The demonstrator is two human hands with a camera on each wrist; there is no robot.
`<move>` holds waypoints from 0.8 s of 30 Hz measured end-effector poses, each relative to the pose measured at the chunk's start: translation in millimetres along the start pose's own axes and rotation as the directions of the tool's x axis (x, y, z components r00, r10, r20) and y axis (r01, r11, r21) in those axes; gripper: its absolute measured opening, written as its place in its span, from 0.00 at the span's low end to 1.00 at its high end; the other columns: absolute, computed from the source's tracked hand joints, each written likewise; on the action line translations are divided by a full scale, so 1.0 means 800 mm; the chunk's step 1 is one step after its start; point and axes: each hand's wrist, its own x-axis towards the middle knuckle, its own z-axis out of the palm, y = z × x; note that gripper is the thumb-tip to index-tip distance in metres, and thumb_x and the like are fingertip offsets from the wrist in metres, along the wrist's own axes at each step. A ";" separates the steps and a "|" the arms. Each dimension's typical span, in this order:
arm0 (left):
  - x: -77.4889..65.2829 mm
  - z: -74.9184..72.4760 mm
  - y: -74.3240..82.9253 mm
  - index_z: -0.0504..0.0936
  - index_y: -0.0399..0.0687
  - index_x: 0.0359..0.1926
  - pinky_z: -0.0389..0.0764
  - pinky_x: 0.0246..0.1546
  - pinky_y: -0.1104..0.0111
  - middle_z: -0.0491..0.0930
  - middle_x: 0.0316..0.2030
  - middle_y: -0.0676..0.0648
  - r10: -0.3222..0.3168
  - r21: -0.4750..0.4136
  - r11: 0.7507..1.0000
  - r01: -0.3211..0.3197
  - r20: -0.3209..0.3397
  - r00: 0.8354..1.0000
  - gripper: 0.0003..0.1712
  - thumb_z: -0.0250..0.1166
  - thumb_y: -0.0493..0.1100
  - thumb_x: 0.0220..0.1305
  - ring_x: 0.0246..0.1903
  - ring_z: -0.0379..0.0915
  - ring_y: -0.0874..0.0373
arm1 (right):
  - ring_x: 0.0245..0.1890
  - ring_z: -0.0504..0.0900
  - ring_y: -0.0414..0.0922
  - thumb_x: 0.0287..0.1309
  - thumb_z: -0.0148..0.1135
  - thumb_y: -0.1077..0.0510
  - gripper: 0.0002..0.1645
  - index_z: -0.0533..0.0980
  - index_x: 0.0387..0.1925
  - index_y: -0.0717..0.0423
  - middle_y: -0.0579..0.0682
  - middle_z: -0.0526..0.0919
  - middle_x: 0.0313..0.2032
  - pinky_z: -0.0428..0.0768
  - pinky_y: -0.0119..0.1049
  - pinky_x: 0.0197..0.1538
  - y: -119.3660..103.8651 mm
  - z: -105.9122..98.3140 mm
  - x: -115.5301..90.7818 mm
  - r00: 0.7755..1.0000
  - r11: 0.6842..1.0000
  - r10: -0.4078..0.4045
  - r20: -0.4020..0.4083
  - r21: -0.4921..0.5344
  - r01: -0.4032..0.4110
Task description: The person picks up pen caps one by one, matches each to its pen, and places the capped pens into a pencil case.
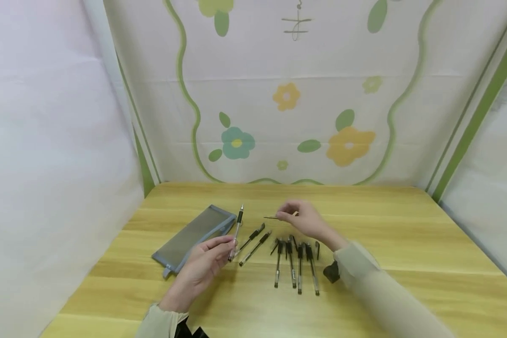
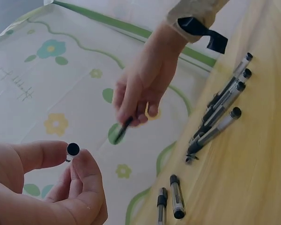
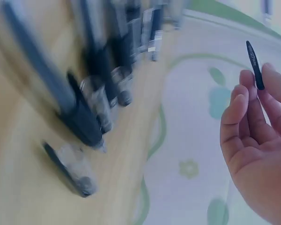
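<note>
Pinching a pen [image 1: 239, 217] in your left hand [image 1: 204, 267], a cap [image 3: 255, 65] in your right hand [image 1: 303, 219], you're likely capping; next calls for alignment above the left.

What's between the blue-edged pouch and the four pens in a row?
In the head view, two pens lie there on the table. The left hand also holds another pen beside the pouch.
</note>
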 end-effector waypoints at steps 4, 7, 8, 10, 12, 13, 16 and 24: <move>0.000 0.002 0.002 0.80 0.32 0.48 0.80 0.43 0.68 0.83 0.43 0.40 0.019 -0.012 1.000 -0.020 -0.020 1.000 0.12 0.65 0.29 0.63 0.40 0.80 0.53 | 0.34 0.79 0.50 0.65 0.64 0.48 0.16 0.82 0.45 0.54 0.54 0.84 0.38 0.83 0.45 0.36 -0.003 -0.009 -0.022 0.986 0.977 0.103 -0.133 0.199 -0.075; 0.000 0.007 0.002 0.80 0.32 0.48 0.80 0.45 0.68 0.82 0.43 0.40 0.024 -0.044 0.999 -0.024 -0.014 1.000 0.13 0.66 0.29 0.63 0.41 0.79 0.53 | 0.33 0.79 0.49 0.65 0.64 0.48 0.20 0.81 0.48 0.60 0.54 0.83 0.37 0.82 0.39 0.36 -0.002 -0.014 -0.040 0.963 0.952 0.167 -0.210 0.288 -0.102; 0.000 0.009 0.002 0.80 0.33 0.48 0.80 0.45 0.69 0.82 0.44 0.39 0.023 -0.060 0.998 -0.023 -0.011 1.000 0.12 0.66 0.29 0.63 0.41 0.79 0.53 | 0.34 0.79 0.49 0.65 0.64 0.49 0.21 0.81 0.48 0.62 0.55 0.82 0.37 0.82 0.38 0.37 -0.001 -0.017 -0.046 0.956 0.948 0.181 -0.230 0.299 -0.107; -0.002 0.014 0.000 0.80 0.33 0.48 0.80 0.46 0.69 0.81 0.44 0.39 0.022 -0.090 0.996 -0.023 -0.011 1.000 0.12 0.65 0.29 0.63 0.41 0.79 0.53 | 0.34 0.79 0.49 0.65 0.64 0.49 0.22 0.81 0.48 0.64 0.55 0.82 0.37 0.82 0.37 0.37 0.001 -0.020 -0.057 0.940 0.943 0.211 -0.269 0.310 -0.123; -0.005 0.018 -0.001 0.79 0.32 0.48 0.80 0.45 0.69 0.81 0.44 0.39 0.023 -0.106 0.994 -0.025 -0.025 0.999 0.12 0.64 0.28 0.63 0.41 0.79 0.53 | 0.36 0.79 0.50 0.66 0.63 0.49 0.22 0.80 0.48 0.65 0.55 0.82 0.37 0.83 0.38 0.38 0.001 -0.023 -0.067 0.927 0.935 0.235 -0.292 0.328 -0.133; -0.006 0.020 -0.001 0.79 0.31 0.49 0.81 0.45 0.69 0.81 0.44 0.39 0.027 -0.110 0.993 -0.031 -0.036 0.999 0.12 0.64 0.28 0.63 0.41 0.79 0.53 | 0.36 0.80 0.50 0.66 0.63 0.49 0.22 0.80 0.48 0.66 0.56 0.82 0.38 0.83 0.38 0.39 0.001 -0.024 -0.072 0.923 0.931 0.242 -0.299 0.340 -0.135; -0.011 0.026 -0.004 0.77 0.28 0.51 0.81 0.43 0.70 0.81 0.44 0.40 0.042 -0.094 0.994 -0.048 -0.061 0.997 0.15 0.64 0.28 0.64 0.41 0.79 0.53 | 0.37 0.81 0.51 0.68 0.60 0.49 0.23 0.77 0.50 0.67 0.58 0.83 0.39 0.84 0.40 0.39 0.000 -0.027 -0.087 0.916 0.909 0.272 -0.296 0.393 -0.143; -0.017 0.041 -0.016 0.77 0.27 0.52 0.79 0.50 0.66 0.80 0.45 0.38 0.072 -0.074 0.995 -0.072 -0.004 0.997 0.18 0.66 0.30 0.62 0.42 0.78 0.52 | 0.33 0.81 0.46 0.67 0.61 0.50 0.26 0.75 0.51 0.70 0.58 0.83 0.38 0.84 0.36 0.39 -0.008 -0.035 -0.121 0.910 0.892 0.263 -0.321 0.441 -0.103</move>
